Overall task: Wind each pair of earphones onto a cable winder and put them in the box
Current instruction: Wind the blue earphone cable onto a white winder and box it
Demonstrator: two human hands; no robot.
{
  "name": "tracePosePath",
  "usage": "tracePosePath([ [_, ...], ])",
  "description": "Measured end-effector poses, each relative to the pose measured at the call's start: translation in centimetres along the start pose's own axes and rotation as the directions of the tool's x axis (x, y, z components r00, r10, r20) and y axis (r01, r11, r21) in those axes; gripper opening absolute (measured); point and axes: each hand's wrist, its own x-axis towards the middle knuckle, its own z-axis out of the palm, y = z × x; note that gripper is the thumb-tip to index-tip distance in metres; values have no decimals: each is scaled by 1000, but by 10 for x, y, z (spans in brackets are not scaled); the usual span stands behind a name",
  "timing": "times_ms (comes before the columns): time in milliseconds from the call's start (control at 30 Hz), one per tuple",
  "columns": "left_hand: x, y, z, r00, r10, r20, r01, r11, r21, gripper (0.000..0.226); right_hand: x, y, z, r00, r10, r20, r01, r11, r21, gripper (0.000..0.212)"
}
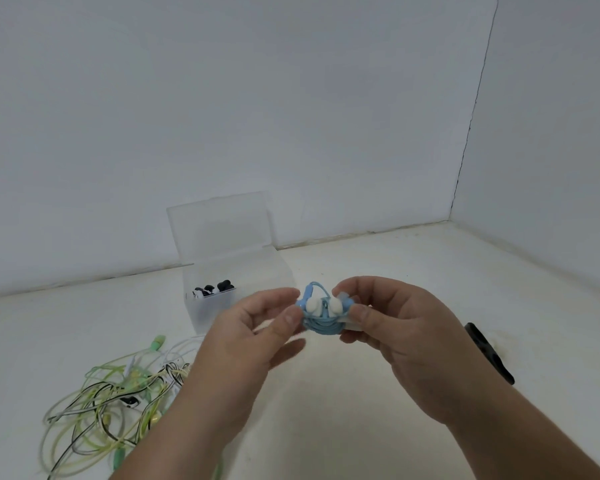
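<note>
1. Spanning the whole lower view, pale bench (326, 417) meets walls at back & right. Plenty of open room mid-bench, nothing btwn hands & box.
2. Clear box (257, 271), lid (219, 223) propped open at rear, sits just behind-left of the hands. One black-white wound set (212, 291) already inside. Opening faces up, so go in from above, clearing the front rim.
3. Loose tangle (111, 403) of green, yellow & white cords lies front-left by the left forearm; a low sweep could snag it.
4. Left hand (246, 341) & right hand (406, 341) each pinch one side of the blue earphones (323, 322), held above bench.
5. Dark strap-like item (489, 353) lies right of right hand; can't tell what.
6. Bundle prob. light, soft, springy. Coils may slip off, so grip across the wraps, not by the white buds (313, 305).
</note>
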Motion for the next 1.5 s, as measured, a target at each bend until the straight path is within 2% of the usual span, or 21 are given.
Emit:
tracePosePath([
  [100, 0, 0, 2, 995, -74, 68, 81, 991, -110, 39, 0, -2, -1, 1000, 18, -20, -18, 1000, -20, 29],
  [400, 1, -4, 2, 999, -34, 20, 37, 991, -125, 41, 3, 8, 1, 984, -16, -179, 6, 998, -56, 8],
  [600, 1, -7, 4, 994, -113, 10, 113, 977, -183, 37, 3, 10, 3, 983, -76, -168, 42, 980, -195, 16],
  [800, 2, -7, 5, 976, -216, -26, 202, 944, -261, 38, 2, 12, 7, 991, -21, -135, -13, 969, -246, 25],
  [933, 4, -6, 2, 961, -270, -53, 241, 919, -313, 24, 3, 17, 11, 988, -22, -154, -38, 925, -379, 38],
  [1167, 4, -15, 3, 964, -264, -41, 247, 938, -244, 7, 1, 25, 26, 991, 11, -133, -63, 916, -397, 42],
  [1333, 6, -16, 3, 969, -241, -52, 223, 945, -238, 11, 7, 26, 30, 986, -1, -167, -65, 921, -385, 45],
  [1433, 4, -17, 3, 983, -159, -95, 145, 979, -143, 12, 10, 25, 34, 987, -21, -160, -48, 908, -416, 42],
  [1500, 1, -16, 2, 987, -46, -153, 52, 998, 35, 20, 14, 23, 40, 986, -31, -165, -45, 900, -434, 38],
])
